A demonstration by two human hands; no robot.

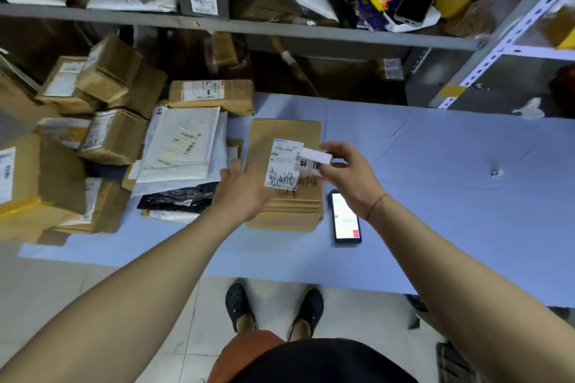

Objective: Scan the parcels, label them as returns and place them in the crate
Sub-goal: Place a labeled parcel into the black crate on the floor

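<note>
We see a flat cardboard parcel [284, 174] lying on the blue tabletop [435, 196], its white shipping label [283, 166] facing up with dark handwriting across it. Our left hand [241, 188] rests on the parcel's left edge, fingers spread and fairly straight. Our right hand [345, 172] pinches a small white block [315, 156], possibly a stamp or label roll, just over the label's right side. A lit phone [346, 217] lies just right of the parcel. More parcels [115, 134] are heaped at the left.
</note>
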